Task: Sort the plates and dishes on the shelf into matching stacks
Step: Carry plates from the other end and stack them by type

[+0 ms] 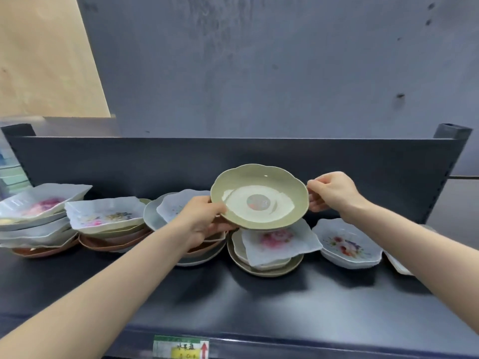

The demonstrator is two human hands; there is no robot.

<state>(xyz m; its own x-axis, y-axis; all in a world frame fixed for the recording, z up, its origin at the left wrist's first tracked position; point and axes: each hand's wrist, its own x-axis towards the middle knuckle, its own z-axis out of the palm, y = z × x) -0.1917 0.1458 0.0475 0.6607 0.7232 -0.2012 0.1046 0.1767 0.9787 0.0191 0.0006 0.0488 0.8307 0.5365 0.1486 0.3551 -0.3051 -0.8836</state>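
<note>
**Green lobed dish in the air, both hands on the rim**

Green dish (259, 196) is held clear of the shelf (259, 301), above the mid-shelf pile near the back edge, roughly level. Left hand (201, 218) grips its left rim, thumb on top and fingers curled under. Right hand (329, 191) pinches the right rim with the fingertips. Neither hand is free.

Directly below, a square floral dish (280, 242) sits skewed on green plates (267, 270) that look like the same glaze. That's the likely matching base, but the floral one is in the way. A lone floral dish (347, 242) sits toward the right end. Mixed piles (39, 211) run to the left end, floral over brown dishes (114, 242). Price label (181, 347) is on the front edge.

Handling, my read:
- **Material:** glazed ceramic, so rigid, moderately heavy and slick. The scalloped lip probably chips easily.
- **Grip:** holding opposite rims is right. Thumb over and fingers under beats a fingertip pinch.
- **Set-down:** place it flat, don't slide it across glaze.
- **Risk:** the skewed piles could tip if bumped.
</note>
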